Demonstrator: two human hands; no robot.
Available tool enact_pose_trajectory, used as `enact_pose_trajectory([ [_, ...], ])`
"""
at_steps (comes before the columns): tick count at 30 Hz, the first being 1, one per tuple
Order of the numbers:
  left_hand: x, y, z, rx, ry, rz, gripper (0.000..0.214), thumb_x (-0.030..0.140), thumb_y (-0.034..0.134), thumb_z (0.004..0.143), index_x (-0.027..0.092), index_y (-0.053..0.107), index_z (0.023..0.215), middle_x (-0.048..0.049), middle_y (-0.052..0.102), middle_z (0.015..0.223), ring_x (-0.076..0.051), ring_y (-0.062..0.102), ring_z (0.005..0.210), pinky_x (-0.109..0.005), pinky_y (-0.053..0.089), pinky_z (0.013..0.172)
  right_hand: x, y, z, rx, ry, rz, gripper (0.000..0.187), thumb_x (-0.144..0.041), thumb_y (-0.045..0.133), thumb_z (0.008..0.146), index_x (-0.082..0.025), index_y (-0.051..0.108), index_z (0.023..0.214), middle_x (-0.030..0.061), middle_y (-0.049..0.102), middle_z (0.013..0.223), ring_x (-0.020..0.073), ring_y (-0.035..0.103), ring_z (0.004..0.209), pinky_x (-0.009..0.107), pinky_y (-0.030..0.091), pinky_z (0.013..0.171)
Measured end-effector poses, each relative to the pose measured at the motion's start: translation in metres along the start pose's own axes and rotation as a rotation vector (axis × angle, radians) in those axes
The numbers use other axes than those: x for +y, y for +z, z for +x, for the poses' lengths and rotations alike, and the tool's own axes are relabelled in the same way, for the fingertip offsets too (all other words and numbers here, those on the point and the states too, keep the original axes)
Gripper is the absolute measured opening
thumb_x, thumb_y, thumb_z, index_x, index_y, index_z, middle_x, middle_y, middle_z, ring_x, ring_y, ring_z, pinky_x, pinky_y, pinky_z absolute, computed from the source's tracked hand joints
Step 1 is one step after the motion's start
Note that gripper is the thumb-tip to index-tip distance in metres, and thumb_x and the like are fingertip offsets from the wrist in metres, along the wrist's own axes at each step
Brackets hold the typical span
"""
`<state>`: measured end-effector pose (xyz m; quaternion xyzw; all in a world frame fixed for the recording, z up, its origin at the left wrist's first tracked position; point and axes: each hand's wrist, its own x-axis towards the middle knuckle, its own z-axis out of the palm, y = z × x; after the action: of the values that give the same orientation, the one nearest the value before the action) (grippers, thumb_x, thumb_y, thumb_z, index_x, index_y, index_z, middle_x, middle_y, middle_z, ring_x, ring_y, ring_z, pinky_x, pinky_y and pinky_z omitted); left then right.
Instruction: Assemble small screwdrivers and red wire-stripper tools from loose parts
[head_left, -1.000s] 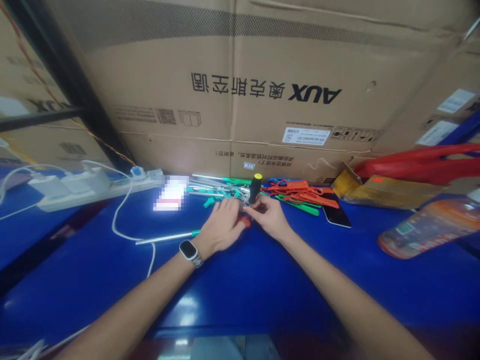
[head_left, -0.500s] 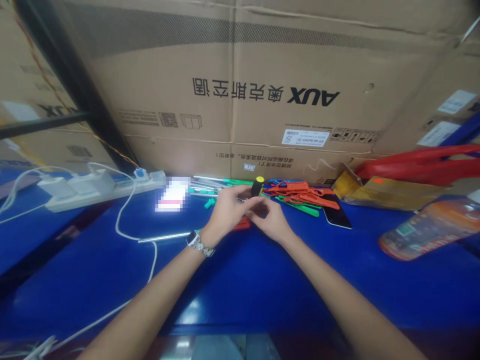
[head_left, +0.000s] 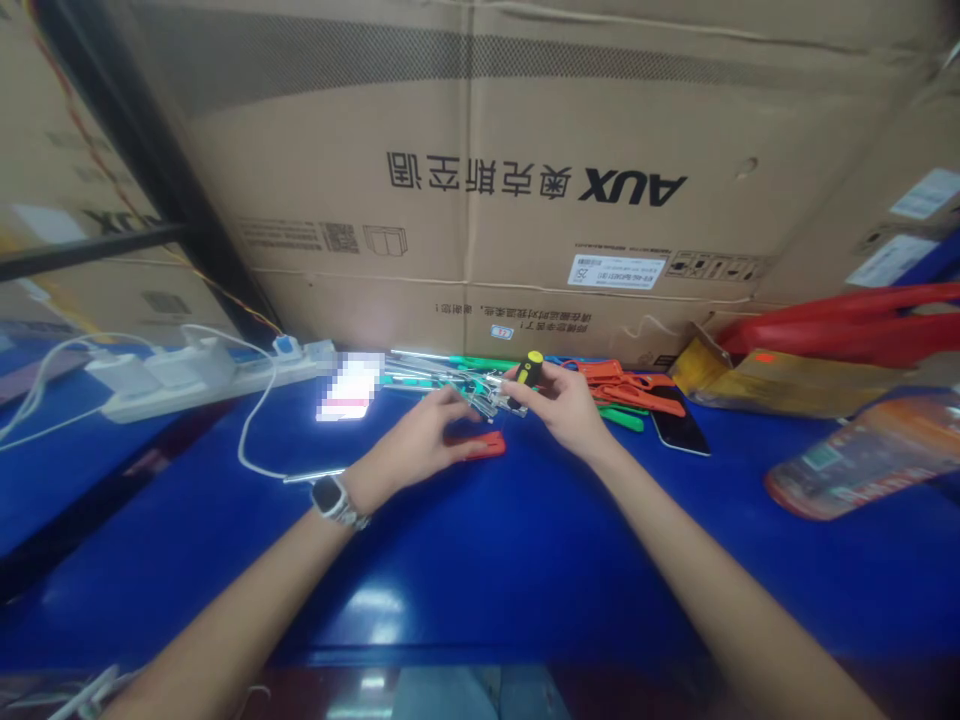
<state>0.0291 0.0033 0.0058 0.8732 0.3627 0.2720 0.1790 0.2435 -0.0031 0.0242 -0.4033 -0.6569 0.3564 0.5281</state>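
Left hand (head_left: 420, 440): back from the blue table's (head_left: 480, 570) front edge; thumb and fingers loosely curved, apart, thumb at the red handle.
Red handle (head_left: 487, 446): flat on the table, around mid-width.
Plastic bottle (head_left: 855, 460): towards the right edge; contents unclear.
Right hand (head_left: 566, 405): gripping a black-and-yellow screwdriver (head_left: 531, 368).
Metal rods (head_left: 420, 365): heaped loose towards the far edge, orange handles (head_left: 600, 372) beside.
Progress: seemingly mid-job; many parts lie loose; whether any piece is finished, cannot tell.
Cardboard box (head_left: 787, 388): far right; red item (head_left: 840, 325) inside or behind.
AUX carton (head_left: 465, 120): beyond the far edge; inside hidden.
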Motion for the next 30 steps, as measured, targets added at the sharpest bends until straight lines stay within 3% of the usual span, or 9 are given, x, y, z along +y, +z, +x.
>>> enact_pose_trajectory([
  [5,-0.012,0.005,-0.023,-0.185,0.012,0.266,0.037,0.045,0.055,0.094,0.019,0.063,0.118,-0.0101,0.058,0.105,-0.025,0.056,0.094,-0.039,0.048,0.084,0.006,0.014,0.004,0.01,0.04,0.02,0.034,-0.048,0.073,0.078,-0.022,0.051,0.08,-0.0015,0.065,0.066,0.0128,0.055,0.051,0.026,0.044,0.052],
  [7,-0.009,0.01,-0.024,-0.181,0.039,0.372,0.037,0.046,0.048,0.097,0.016,0.061,0.116,-0.0114,0.057,0.105,-0.026,0.055,0.094,-0.04,0.046,0.083,0.011,0.02,0.003,-0.016,0.066,0.005,0.036,-0.051,0.066,0.083,-0.023,0.044,0.078,-0.0049,0.058,0.056,0.0106,0.045,0.042,0.025,0.038,0.046],
  [11,-0.001,0.016,-0.022,-0.148,0.057,0.493,0.035,0.043,0.039,0.1,0.013,0.056,0.102,-0.013,0.057,0.101,-0.027,0.054,0.092,-0.042,0.045,0.084,0.02,0.025,0.0,-0.016,0.003,-0.037,0.036,-0.052,0.058,0.09,-0.022,0.044,0.075,-0.0064,0.044,0.056,0.0097,0.04,0.048,0.024,0.035,0.049],
  [15,0.001,0.012,-0.021,-0.162,0.007,0.342,0.025,0.038,0.042,0.099,0.015,0.049,0.105,-0.0119,0.059,0.1,-0.025,0.058,0.087,-0.039,0.048,0.077,0.023,0.025,-0.001,-0.063,0.068,0.033,0.038,-0.055,0.053,0.092,-0.023,0.043,0.074,-0.0065,0.037,0.059,0.0084,0.032,0.047,0.023,0.03,0.045],
  [18,-0.001,0.012,-0.019,-0.142,-0.049,0.194,0.031,0.037,0.05,0.095,0.015,0.047,0.117,-0.0122,0.058,0.107,-0.024,0.06,0.087,-0.036,0.05,0.073,0.019,0.024,-0.001,-0.063,0.108,0.067,0.04,-0.057,0.054,0.09,-0.024,0.041,0.073,-0.0068,0.034,0.059,0.0083,0.029,0.046,0.022,0.03,0.042],
  [20,-0.004,0.014,-0.016,-0.127,-0.075,0.16,0.034,0.042,0.051,0.094,0.015,0.053,0.115,-0.0111,0.056,0.105,-0.023,0.06,0.083,-0.035,0.05,0.073,0.014,0.022,-0.002,-0.063,0.111,0.096,0.04,-0.057,0.055,0.09,-0.024,0.04,0.073,-0.0069,0.033,0.06,0.0082,0.029,0.046,0.022,0.032,0.042],
  [24,-0.008,0.014,-0.01,-0.124,-0.14,0.15,0.035,0.046,0.044,0.096,0.015,0.061,0.092,-0.009,0.055,0.094,-0.02,0.057,0.072,-0.036,0.049,0.071,0.008,0.013,-0.001,-0.182,0.148,0.247,0.03,-0.05,0.061,0.085,-0.022,0.05,0.083,-0.006,0.04,0.065,0.0093,0.038,0.05,0.026,0.044,0.049],
  [27,-0.006,0.009,-0.006,-0.166,-0.136,0.148,0.026,0.04,0.05,0.093,0.015,0.059,0.092,-0.0104,0.058,0.094,-0.023,0.058,0.075,-0.036,0.047,0.07,0.01,0.007,-0.001,-0.222,0.181,0.328,0.03,-0.049,0.059,0.085,-0.021,0.056,0.096,-0.0037,0.05,0.073,0.0101,0.046,0.054,0.03,0.051,0.058],
  [30,-0.001,0.003,-0.004,-0.171,-0.134,0.082,0.02,0.036,0.052,0.093,0.017,0.057,0.096,-0.006,0.062,0.082,-0.022,0.06,0.071,-0.033,0.045,0.066,0.013,0.007,-0.005,-0.19,0.136,0.226,0.035,-0.05,0.061,0.085,-0.019,0.06,0.101,-0.0018,0.056,0.076,0.0106,0.053,0.055,0.031,0.052,0.061],
])
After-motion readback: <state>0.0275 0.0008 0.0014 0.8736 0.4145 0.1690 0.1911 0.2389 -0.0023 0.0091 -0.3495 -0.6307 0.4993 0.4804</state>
